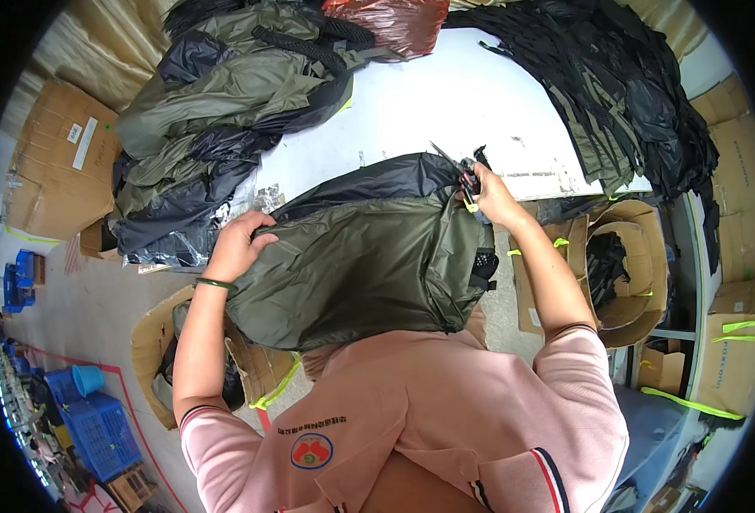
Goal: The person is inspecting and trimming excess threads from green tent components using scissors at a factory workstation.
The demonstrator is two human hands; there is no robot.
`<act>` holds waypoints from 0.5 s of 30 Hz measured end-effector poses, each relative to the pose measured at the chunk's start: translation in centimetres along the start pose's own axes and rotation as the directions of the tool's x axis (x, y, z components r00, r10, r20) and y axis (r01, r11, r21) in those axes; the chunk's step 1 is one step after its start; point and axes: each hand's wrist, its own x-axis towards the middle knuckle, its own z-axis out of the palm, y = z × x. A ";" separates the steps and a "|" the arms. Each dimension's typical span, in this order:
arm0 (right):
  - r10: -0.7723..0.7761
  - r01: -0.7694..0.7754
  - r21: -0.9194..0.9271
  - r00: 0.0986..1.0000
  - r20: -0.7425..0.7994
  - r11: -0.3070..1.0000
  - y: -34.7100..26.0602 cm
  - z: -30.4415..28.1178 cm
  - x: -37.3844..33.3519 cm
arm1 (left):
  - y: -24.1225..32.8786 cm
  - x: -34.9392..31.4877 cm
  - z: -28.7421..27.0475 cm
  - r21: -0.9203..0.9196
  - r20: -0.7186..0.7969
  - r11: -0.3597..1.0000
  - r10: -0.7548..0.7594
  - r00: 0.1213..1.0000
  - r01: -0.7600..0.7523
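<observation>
An olive-green and black thin fabric bag (343, 265) lies across my lap and the near edge of the table. With thumb and fingers, my left hand (239, 246) pinches its left upper edge. My right hand (490, 195) is closed around a pair of scissors (451, 161) at the bag's upper right corner. The blades point up and to the left, over the black fabric, and most of the handles are hidden by my fingers. Below that hand, a piece of black mesh (483, 265) shows at the bag's right side.
The white table (420, 103) bears a heap of olive and black bags (224, 94) at left, a red plastic bag (395, 24) at the back and black straps (608, 94) at right. Open cardboard boxes stand beside me, left (151, 350) and right (647, 282).
</observation>
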 end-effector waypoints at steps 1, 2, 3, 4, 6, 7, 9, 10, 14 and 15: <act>0.011 -0.009 -0.130 1.000 0.018 0.991 -0.2 -0.5 0.1 | -0.5 -0.1 0.1 -0.167 0.040 0.983 -0.065 0.997 0.071; -0.061 0.066 -0.230 0.998 0.031 0.971 -0.3 -0.8 0.3 | -1.1 -0.2 0.1 -0.346 0.067 0.928 -0.120 0.990 0.136; 0.039 -0.030 -0.288 0.999 0.026 0.957 -0.2 -0.8 -0.2 | -1.9 -0.8 0.6 -0.337 0.111 0.927 -0.135 0.985 0.165; 0.093 -0.082 -0.268 0.995 0.028 0.960 -0.2 -1.9 0.8 | -2.7 0.0 0.7 -0.549 0.216 0.797 -0.155 0.964 0.252; 0.053 -0.041 -0.226 0.998 0.044 0.973 -0.1 -3.0 1.0 | -3.3 0.2 1.1 -0.724 0.354 0.585 -0.141 0.924 0.367; 0.089 -0.075 -0.243 0.995 0.046 0.967 -0.1 -3.2 1.3 | -3.4 0.3 1.3 -0.740 0.361 0.569 -0.116 0.925 0.360; 0.083 -0.042 -0.374 0.992 0.094 0.927 -0.3 -3.3 1.8 | -3.3 0.5 1.5 -0.805 0.376 0.476 -0.053 0.925 0.354; 0.127 -0.080 -0.389 0.987 0.098 0.918 -0.6 -3.4 2.0 | -3.2 0.4 1.5 -0.802 0.397 0.466 -0.050 0.917 0.373; 0.128 -0.070 -0.397 0.984 0.121 0.915 -4.3 -3.7 2.7 | -2.2 0.0 1.8 -0.756 0.377 0.547 -0.084 0.922 0.359; 0.056 -0.017 -0.351 0.993 0.102 0.936 -5.7 -3.4 2.9 | -2.0 -0.3 1.9 -0.696 0.331 0.642 -0.111 0.937 0.322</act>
